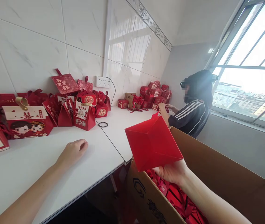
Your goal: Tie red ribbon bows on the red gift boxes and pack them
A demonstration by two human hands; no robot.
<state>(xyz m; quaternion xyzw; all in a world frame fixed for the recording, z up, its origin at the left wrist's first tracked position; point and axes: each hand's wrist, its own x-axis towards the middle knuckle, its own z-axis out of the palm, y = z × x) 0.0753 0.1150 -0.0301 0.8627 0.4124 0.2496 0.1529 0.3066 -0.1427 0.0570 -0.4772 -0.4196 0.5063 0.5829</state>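
Observation:
My right hand [172, 171] grips a plain red gift box [154, 144] from below and lifts it over the open cardboard carton. The box's creased square face is turned toward me, and a small tab stands at its top. Part of my right hand is hidden behind the box. My left hand [74, 151] rests on the white table [88, 161] with its fingers curled in and nothing visible in them. A red gift box with printed figures [84, 116] stands beyond my left hand.
The cardboard carton [216, 155] at right holds several red items [179, 199]. Red wedding boxes [30, 126] line the tiled wall; others are piled farther back [155, 93]. A black ring [103, 124] lies on the table. A co-worker [193, 109] handles boxes near the window.

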